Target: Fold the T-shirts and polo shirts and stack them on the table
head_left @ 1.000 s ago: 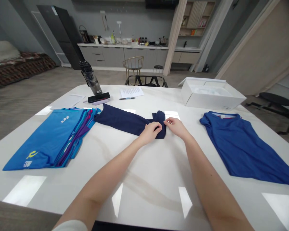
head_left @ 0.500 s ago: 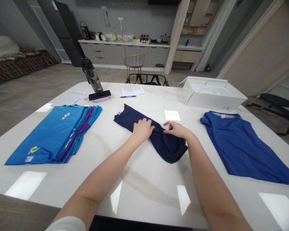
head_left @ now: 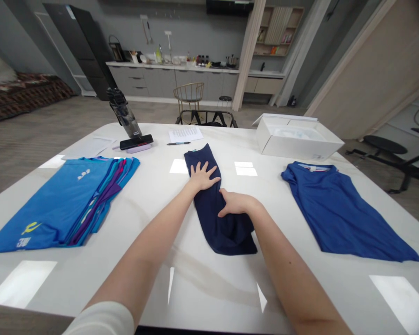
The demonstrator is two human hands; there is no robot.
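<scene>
A folded navy garment lies lengthwise on the table in front of me, its far end narrow and its near end loosely bunched with a few wrinkles. Flat on its upper part rests my left hand, fingers spread wide. My right hand touches the garment's right side around the middle. Its thumb and forefinger are apart over the cloth, and the other fingers are mostly hidden. A stack of folded blue shirts is to the left. On the right a royal blue shirt is spread, collar facing away.
The white table carries a white open box at the back right. Towards the back are a pen, a printed sheet, a black phone and a handheld vacuum cleaner. Chairs stand beyond the far edge.
The navy garment has turned from lying diagonally to pointing more away from me. My left hand's fingers have spread out, and my right hand has shifted left and nearer along with the cloth.
</scene>
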